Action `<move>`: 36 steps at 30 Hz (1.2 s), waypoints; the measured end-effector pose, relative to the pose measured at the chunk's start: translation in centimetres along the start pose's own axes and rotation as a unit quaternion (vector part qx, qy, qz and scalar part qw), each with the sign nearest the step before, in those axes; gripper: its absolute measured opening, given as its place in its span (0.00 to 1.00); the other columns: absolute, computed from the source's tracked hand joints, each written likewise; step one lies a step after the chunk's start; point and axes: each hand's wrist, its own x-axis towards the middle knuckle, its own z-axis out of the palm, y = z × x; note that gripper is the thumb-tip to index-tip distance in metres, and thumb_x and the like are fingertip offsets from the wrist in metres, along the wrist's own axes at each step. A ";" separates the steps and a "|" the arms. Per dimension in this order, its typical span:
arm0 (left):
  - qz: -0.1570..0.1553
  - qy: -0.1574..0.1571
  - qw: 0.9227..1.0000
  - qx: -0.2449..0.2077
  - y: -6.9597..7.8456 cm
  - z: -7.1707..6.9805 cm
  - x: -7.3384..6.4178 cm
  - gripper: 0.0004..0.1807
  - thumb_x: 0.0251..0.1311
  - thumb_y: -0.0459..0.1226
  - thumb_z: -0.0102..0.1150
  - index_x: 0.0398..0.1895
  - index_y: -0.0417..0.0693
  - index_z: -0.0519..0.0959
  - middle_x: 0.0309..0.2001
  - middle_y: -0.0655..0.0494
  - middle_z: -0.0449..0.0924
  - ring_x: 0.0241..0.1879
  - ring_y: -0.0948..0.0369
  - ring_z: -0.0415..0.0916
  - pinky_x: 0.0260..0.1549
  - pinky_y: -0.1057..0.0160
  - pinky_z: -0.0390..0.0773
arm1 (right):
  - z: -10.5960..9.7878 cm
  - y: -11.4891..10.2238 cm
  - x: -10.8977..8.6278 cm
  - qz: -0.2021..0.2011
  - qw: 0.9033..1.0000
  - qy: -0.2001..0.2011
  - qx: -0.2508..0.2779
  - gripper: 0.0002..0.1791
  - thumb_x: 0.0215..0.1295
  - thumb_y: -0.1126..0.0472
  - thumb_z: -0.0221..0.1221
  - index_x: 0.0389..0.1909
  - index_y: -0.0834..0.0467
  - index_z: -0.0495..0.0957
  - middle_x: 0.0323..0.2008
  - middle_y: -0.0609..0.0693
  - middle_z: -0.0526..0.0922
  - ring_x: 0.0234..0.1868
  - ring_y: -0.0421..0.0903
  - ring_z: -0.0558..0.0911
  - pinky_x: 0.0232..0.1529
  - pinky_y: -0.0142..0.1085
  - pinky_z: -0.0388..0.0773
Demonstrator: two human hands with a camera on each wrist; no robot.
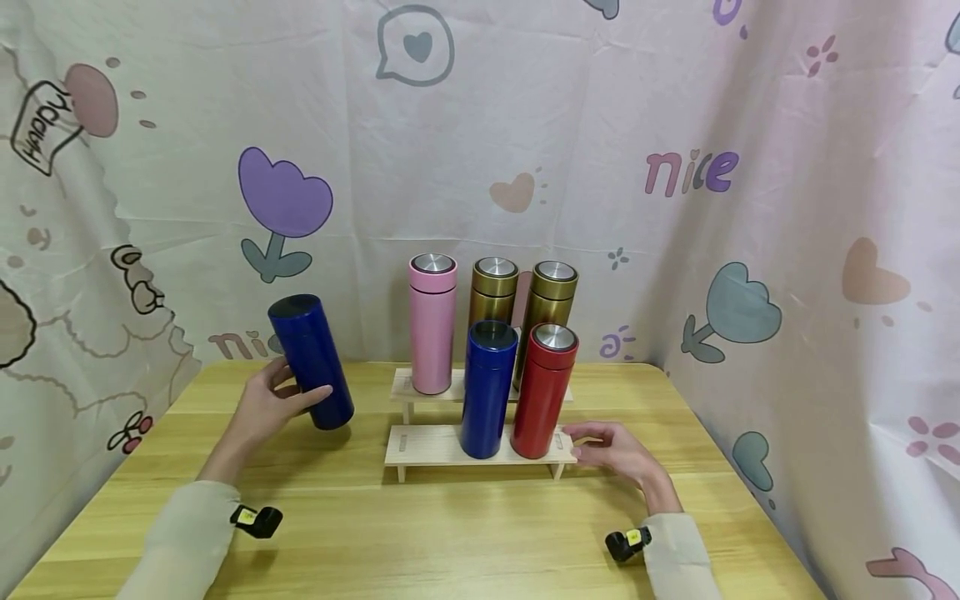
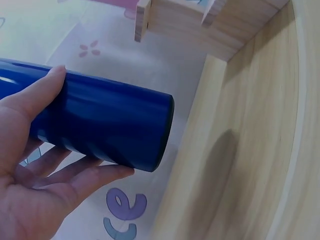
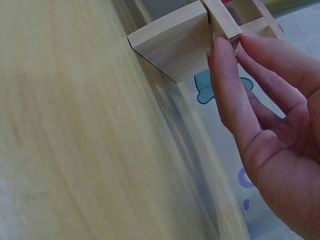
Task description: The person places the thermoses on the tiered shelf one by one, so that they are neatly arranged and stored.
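My left hand (image 1: 267, 402) grips a dark blue thermos bottle (image 1: 311, 362) by its lower half, thumb on one side and fingers on the other. The bottle leans to the left and hangs above the table; its bottom end shows in the left wrist view. With thumb and fingers, my right hand (image 1: 611, 450) pinches the right end of the lower tier of a wooden two-tier stand (image 1: 427, 446). On that tier stand a second blue thermos (image 1: 489, 392) and a red thermos (image 1: 546, 392). A pink thermos (image 1: 432, 325) occupies the upper tier's left part.
Behind the blue and red bottles, two gold thermoses (image 1: 555, 292) stand on the upper tier, partly hidden. Everything rests on a wood-grain table (image 1: 465, 533). A printed curtain (image 1: 480, 125) closes off the back and both sides.
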 end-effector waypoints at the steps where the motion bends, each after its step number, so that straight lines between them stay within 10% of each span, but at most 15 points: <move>1: 0.003 -0.003 1.000 -0.002 0.2 0.1 -0.1 0.49 0.68 0.50 0.66 0.83 0.43 0.51 0.75 0.30 0.62 0.68 0.31 0.71 0.55 0.48 0.86 | 0.0 0.0 0.0 0.001 1.000 0.000 0.001 0.27 0.70 0.63 0.64 0.67 0.69 0.73 0.65 0.71 0.76 0.47 0.40 0.86 0.50 0.35 0.88; 36: 0.064 -0.035 0.997 0.009 4.3 4.0 -1.9 0.47 0.63 0.46 0.72 0.80 0.46 0.58 0.70 0.35 0.71 0.65 0.38 0.75 0.60 0.39 0.81 | -0.2 0.2 0.0 -0.016 1.000 -0.001 0.001 0.27 0.70 0.66 0.63 0.66 0.74 0.72 0.64 0.78 0.73 0.47 0.37 0.86 0.50 0.33 0.87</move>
